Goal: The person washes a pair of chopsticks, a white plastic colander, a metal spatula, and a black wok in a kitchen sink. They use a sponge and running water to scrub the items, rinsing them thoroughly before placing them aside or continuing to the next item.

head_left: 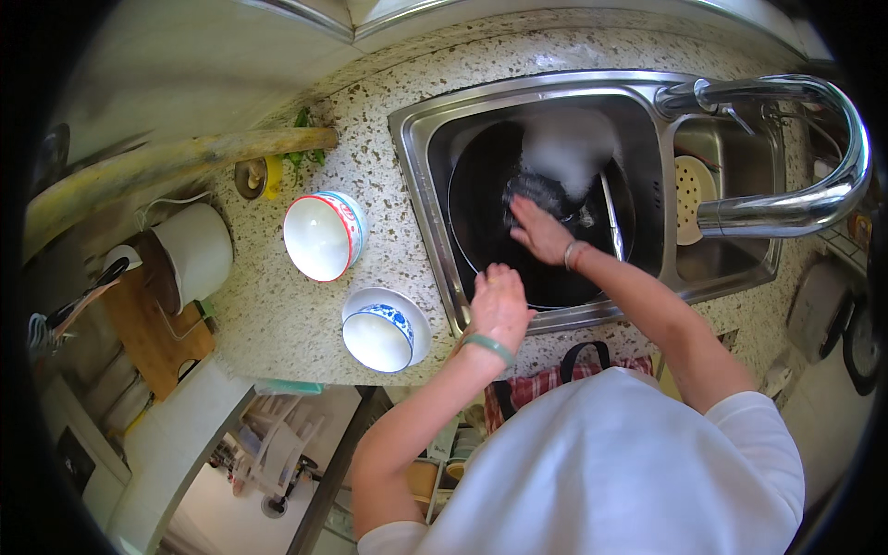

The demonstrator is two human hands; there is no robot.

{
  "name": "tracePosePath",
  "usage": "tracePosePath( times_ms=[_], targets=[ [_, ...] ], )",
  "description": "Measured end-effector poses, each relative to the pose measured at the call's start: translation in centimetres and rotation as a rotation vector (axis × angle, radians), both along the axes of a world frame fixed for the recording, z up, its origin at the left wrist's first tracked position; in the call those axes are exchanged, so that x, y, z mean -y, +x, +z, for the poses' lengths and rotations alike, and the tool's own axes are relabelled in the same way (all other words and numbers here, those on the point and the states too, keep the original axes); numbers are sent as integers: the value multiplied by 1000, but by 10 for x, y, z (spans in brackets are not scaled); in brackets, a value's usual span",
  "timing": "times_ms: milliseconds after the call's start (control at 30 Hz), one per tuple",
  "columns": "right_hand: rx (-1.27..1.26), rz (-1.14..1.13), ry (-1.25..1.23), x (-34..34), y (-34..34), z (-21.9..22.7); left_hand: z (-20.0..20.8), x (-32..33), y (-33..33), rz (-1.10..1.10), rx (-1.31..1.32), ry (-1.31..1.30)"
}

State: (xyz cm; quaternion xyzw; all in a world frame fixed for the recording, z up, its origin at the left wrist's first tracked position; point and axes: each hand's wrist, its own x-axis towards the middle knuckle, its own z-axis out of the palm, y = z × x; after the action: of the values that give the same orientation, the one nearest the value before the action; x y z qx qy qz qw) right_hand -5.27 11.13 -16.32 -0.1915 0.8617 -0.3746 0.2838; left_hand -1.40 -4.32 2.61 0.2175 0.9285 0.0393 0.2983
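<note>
A large dark wok (490, 166) sits in the main sink basin, with white suds (569, 153) toward its far side. My right hand (544, 231) reaches over the wok's inside, fingers stretched out and thumb apart. Its fingertips are by a dark, glistening patch (541, 192); whether this is a scrubber or wet metal cannot be made out. At the wok's near left rim is my left hand (499, 303), its fingers bent over the edge. A slim shiny metal handle (612, 217) slants across the wok's right side.
Left of the sink stand a red-rimmed white bowl (319, 239) and a blue-patterned bowl (379, 340). A chrome faucet (786, 217) arches over the small right basin, which holds a pale perforated disc (692, 199). A white pot (194, 252) and wooden board (153, 328) are far left.
</note>
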Motion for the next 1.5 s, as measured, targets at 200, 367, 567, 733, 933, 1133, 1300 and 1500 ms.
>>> tracePosePath(
  times_ms=[200, 367, 567, 733, 933, 1133, 1300, 1500],
  targets=[
    [274, 40, -215, -10, 13, 16, -44, -28, -14, -209, 358, -233],
    [353, 79, -289, -14, 29, 32, -45, -30, 0, -178, 258, -219],
    [142, -25, 57, 21, -21, 3, -45, -35, 7, -161, 285, -252],
    [461, 91, -475, -11, 20, 39, -50, -35, 6, -102, 206, -207],
    [-135, -446, -64, -1, -8, -13, -56, -37, 14, -6, 157, -116],
    [182, -434, -449, 48, 1, 4, -69, -33, 10, 30, 181, -50],
    [230, -348, -359, 12, 9, -20, -66, -38, 16, 58, 187, -23],
    [-89, -643, -1, 25, -57, -40, -68, -28, 25, 64, 161, 35]
  ],
)
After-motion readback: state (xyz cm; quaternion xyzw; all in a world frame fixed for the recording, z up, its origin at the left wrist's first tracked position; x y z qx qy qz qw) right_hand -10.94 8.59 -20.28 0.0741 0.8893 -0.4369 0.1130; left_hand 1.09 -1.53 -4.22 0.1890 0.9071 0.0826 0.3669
